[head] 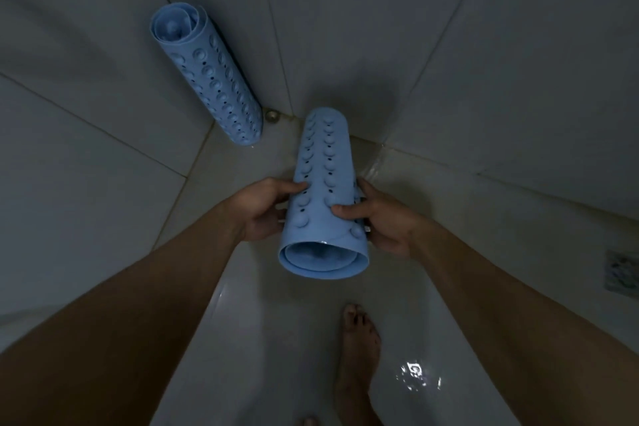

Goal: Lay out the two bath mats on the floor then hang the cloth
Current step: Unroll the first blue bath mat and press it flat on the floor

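Above the wet floor (262, 339), left hand (264, 209) and right hand (378, 218) grip a rolled blue mat (323, 197); beyond it, a second rolled mat (211, 79) leans against the wall (86, 114).

Wet tile floor (262, 339); drain (622, 271) far rt.

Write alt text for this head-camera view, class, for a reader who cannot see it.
The left hand and right hand grip a rolled pale-blue rubber bath mat, studded with suction cups, above a wet white tiled floor. A second rolled blue rubber mat stands leaning against the grey tiled wall in the corner; one bare foot shows below.
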Motion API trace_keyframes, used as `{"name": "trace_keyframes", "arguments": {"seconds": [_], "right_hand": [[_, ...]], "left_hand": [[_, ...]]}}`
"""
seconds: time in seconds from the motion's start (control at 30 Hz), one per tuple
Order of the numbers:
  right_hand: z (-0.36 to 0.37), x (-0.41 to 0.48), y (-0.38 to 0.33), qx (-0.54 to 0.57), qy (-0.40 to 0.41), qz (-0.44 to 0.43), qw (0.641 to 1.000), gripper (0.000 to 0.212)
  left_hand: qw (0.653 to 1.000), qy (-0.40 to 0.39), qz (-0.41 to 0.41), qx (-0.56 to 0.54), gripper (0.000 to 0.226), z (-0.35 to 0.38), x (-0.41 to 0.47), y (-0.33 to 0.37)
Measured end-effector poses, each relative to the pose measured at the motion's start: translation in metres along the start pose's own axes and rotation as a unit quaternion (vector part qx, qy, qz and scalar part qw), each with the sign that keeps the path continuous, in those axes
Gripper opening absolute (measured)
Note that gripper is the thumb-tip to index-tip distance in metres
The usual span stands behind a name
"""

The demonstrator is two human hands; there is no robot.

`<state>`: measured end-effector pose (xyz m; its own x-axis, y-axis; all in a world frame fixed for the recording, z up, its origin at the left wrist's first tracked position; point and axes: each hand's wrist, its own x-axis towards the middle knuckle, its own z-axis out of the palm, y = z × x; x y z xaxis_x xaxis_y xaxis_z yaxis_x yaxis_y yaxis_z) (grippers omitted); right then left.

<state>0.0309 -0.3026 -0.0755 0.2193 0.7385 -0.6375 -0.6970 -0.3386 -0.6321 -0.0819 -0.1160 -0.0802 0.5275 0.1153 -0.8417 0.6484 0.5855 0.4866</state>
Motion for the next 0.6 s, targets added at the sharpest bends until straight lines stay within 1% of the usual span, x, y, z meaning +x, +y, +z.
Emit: {"name": "trace_keyframes", "arguments": {"seconds": [0.07,0.13,0.17,0.2,0.27,0.3,0.37,0.5,0.6], "right_hand": [[-0.003,-0.023,0.009,-0.024,0.018,-0.005,1.000,0.068],[-0.008,-0.046,0.016,-0.048,0.037,-0.010,0.998,0.063],[-0.010,-0.055,0.019,-0.060,0.045,-0.014,0.997,0.063],[-0.014,-0.064,0.024,-0.073,0.048,-0.016,0.996,0.069],[-0.021,-0.080,0.035,-0.096,0.054,-0.007,0.994,0.088],[-0.025,-0.088,0.041,-0.109,0.059,-0.002,0.992,0.092],[-0.039,-0.099,0.058,-0.122,0.065,0.000,0.990,0.092],[-0.075,-0.111,0.099,-0.121,0.053,-0.039,0.990,0.098],[-0.106,-0.115,0.136,-0.119,0.050,-0.080,0.988,0.092]], "left_hand": [[1.000,-0.022,0.013,0.011,0.051,0.012,-0.008,-0.015],[0.999,-0.040,0.017,0.010,0.057,0.027,-0.016,-0.029],[0.999,-0.042,0.015,0.009,0.056,0.035,-0.020,-0.034],[0.999,-0.040,0.012,0.012,0.053,0.042,-0.024,-0.039],[0.999,-0.036,0.008,0.032,0.046,0.060,-0.031,-0.051],[0.999,-0.032,0.008,0.039,0.045,0.068,-0.032,-0.059],[0.999,-0.025,0.009,0.038,0.047,0.082,-0.029,-0.077],[0.998,-0.024,0.027,0.047,0.054,0.106,-0.011,-0.119],[0.994,-0.060,0.051,0.077,0.055,0.116,0.015,-0.153]]}}
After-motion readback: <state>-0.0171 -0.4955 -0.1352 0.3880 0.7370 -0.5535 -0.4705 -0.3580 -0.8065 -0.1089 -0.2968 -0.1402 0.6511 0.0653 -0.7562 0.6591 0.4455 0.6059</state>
